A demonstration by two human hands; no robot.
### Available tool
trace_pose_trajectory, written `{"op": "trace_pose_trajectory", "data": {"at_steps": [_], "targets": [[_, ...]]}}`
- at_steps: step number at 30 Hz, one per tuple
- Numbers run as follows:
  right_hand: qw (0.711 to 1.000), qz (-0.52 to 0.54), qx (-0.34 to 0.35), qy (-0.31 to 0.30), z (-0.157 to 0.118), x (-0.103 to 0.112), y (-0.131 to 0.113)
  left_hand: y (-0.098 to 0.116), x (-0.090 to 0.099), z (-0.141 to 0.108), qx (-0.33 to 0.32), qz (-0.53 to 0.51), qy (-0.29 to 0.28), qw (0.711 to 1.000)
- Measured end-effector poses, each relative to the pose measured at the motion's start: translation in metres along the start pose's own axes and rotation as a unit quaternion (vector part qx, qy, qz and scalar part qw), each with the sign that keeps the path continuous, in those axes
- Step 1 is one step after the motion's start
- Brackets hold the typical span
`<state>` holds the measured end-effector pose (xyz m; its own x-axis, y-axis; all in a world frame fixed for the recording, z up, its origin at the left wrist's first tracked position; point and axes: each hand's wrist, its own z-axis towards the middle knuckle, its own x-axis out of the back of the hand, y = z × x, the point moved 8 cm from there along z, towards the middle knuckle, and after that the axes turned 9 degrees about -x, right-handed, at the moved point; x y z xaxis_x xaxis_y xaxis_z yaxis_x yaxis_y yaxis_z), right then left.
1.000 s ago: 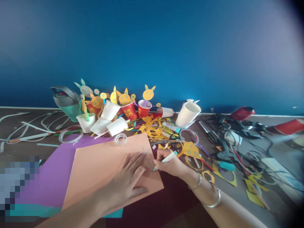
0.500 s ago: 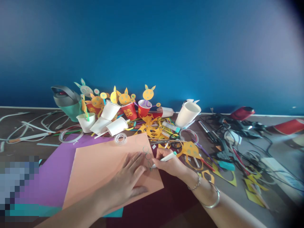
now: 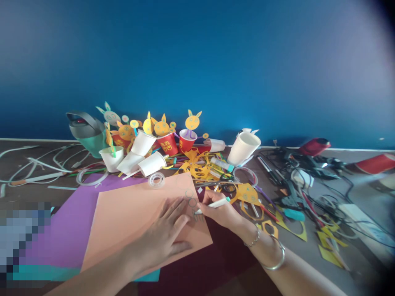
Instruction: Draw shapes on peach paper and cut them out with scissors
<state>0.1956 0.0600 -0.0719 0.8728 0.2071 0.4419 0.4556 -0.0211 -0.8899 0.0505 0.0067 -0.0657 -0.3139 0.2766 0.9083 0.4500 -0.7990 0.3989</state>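
**Paper-craft lot, listed left to right**

Positions are read on a clock centred on the view. At nine o'clock, white paper strips (image 3: pixel 40 168) are heaped on a dark wooden tabletop (image 3: pixel 12 162). A white paper cup (image 3: pixel 111 159) and a teal-and-grey object (image 3: pixel 91 137) are placed further in. A purple sheet (image 3: pixel 68 234) is laid at eight o'clock, with a teal sheet (image 3: pixel 40 272) showing beneath it, and a roll of clear tape (image 3: pixel 156 180) is set just above the peach card (image 3: pixel 123 222), which lies over the purple sheet at seven o'clock. The left hand (image 3: pixel 160 238) is pressed flat on the card, fingers spread, grasping nothing. The right hand (image 3: pixel 220 211) is clenched on a white marker (image 3: pixel 212 203), its tip held on the card beside drawn grey circles (image 3: pixel 191 201). A bracelet (image 3: pixel 254 241) and a bangle (image 3: pixel 275 257) are worn on the right wrist. Yellow rabbit figures (image 3: pixel 193 121) and red cups (image 3: pixel 167 144) are grouped at twelve o'clock, against a blue wall (image 3: pixel 197 61). Scissors (image 3: pixel 226 185) are left at five o'clock, and black cables (image 3: pixel 296 164) are tangled at three o'clock.
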Motion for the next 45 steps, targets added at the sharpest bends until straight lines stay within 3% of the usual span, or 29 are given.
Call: {"op": "trace_pose_trajectory", "data": {"at_steps": [20, 25, 28, 34, 45], "targets": [[0.998, -0.065, 0.006, 0.014, 0.001, -0.003, 0.004, 0.000, 0.002, -0.001, 0.003, -0.001, 0.013, 1.000], [0.997, 0.059, -0.038, -0.019, 0.000, -0.001, 0.007, 0.000, 0.000, -0.002, -0.001, 0.004, 0.007, 1.000], [0.991, 0.118, -0.064, 0.003, -0.001, 0.009, 0.009, 0.001, 0.000, -0.001, -0.002, -0.001, 0.005, 1.000], [0.995, 0.050, -0.073, -0.034, 0.000, 0.004, 0.012, 0.001, 0.002, 0.000, 0.004, -0.006, 0.006, 1.000], [0.999, -0.024, -0.029, -0.016, 0.001, 0.005, 0.006, 0.000, 0.003, 0.000, 0.002, -0.009, 0.013, 1.000]]}}
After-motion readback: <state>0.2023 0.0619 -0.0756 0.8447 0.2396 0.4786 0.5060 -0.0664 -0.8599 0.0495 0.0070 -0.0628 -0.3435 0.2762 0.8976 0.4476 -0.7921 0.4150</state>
